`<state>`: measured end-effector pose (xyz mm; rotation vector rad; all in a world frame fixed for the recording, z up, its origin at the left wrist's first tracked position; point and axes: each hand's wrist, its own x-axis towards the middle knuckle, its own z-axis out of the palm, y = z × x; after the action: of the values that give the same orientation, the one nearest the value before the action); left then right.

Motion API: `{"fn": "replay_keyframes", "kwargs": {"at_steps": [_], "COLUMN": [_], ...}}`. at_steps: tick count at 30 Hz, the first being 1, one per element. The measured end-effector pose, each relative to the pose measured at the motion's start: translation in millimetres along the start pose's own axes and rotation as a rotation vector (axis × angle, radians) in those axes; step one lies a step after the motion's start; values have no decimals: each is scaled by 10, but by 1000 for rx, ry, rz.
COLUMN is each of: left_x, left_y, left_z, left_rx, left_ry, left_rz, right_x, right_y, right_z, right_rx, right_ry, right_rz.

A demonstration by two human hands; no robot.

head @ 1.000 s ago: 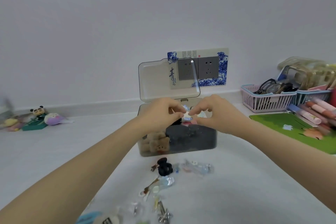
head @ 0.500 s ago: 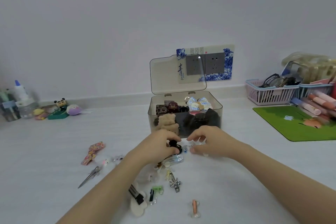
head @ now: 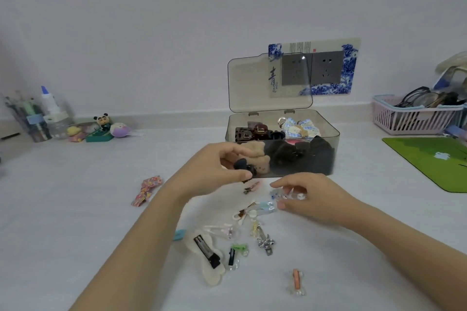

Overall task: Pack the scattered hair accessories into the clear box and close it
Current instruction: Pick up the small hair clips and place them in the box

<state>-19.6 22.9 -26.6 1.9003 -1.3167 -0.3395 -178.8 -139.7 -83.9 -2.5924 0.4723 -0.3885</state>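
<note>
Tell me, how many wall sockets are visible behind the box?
2: the left socket is seen through the open clear lid; the right socket is uncovered beside it.

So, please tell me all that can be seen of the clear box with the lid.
The clear box is grey-tinted see-through plastic, rectangular with rounded corners. Its hinged lid stands open, upright at the back. It sits on the white table near the wall, already holding dark claw clips, brown bear pieces, black fabric and a blue checked bow. The left hand is in front of it.
</note>
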Motion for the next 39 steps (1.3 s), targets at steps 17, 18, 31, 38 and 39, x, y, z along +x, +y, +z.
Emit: {"fn": "replay_keyframes", "kwargs": {"at_steps": [17, 18, 31, 38, 39], "left_x": [-131, -135, 78, 144, 147], "left_y": [-56, -44, -344, -366, -358], "left_z": [69, 98, 327, 353, 352], "left_rx": [-228, -247, 270, 312, 323], "left_ry": [101, 108, -19, 2, 0], "left_rz": [91, 92, -67, -61, -61], "right_x": [223, 231, 163, 168, 166], "right_y": [-718, -711, -307, -239, -236], "right_z": [-71, -39, -217, -289, -292], "right_rx": [823, 831, 581, 486, 476], "right_ry": [-97, -70, 80, 10, 1], "right_rz": [78, 101, 266, 300, 299]}}
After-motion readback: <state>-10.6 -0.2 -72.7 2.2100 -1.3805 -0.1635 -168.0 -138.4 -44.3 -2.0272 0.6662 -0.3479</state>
